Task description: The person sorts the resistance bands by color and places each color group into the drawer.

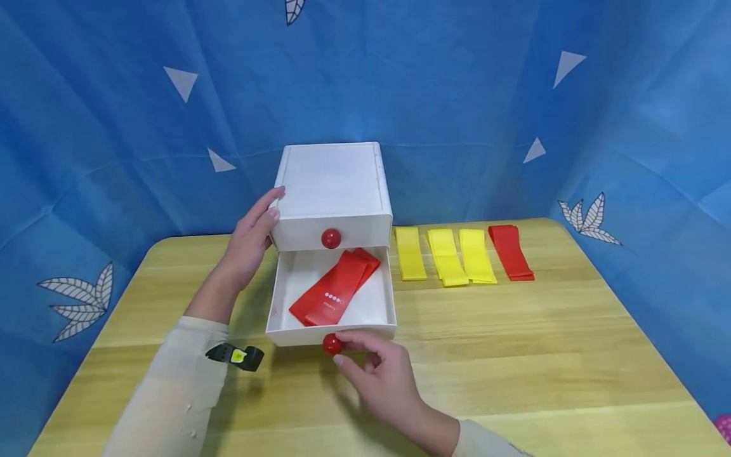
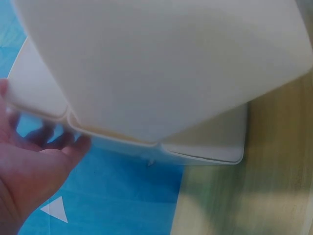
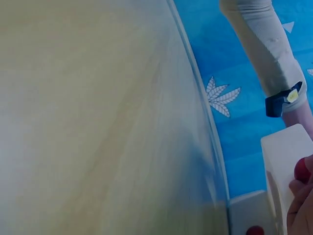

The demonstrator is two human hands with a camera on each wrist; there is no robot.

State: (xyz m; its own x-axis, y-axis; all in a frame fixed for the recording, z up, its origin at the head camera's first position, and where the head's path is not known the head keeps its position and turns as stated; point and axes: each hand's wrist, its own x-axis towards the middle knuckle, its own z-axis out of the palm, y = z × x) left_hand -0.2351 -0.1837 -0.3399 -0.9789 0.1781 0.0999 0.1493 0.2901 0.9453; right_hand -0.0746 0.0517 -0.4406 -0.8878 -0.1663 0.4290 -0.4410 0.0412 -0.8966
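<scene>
A white two-drawer box (image 1: 333, 179) stands at the table's back, its lower drawer (image 1: 275, 311) pulled out. Inside that drawer lie folded red bands (image 1: 329, 293), one printed with white marks. My right hand (image 1: 381, 374) pinches the lower drawer's red knob (image 1: 332, 344) between thumb and index finger; the right wrist view also catches the knob (image 3: 301, 170) at the fingers. Against the box's left side rests my left hand (image 1: 247, 246), its thumb near the front corner. In the left wrist view, the left hand (image 2: 36, 169) touches the box, with some fingertips partly hidden.
Right of the box, several folded yellow bands (image 1: 410, 254) and a folded red band (image 1: 511, 252) lie in a row on the wooden table (image 1: 542, 355). The upper drawer, with its red knob (image 1: 331, 238), is closed. A blue curtain (image 1: 457, 95) hangs behind.
</scene>
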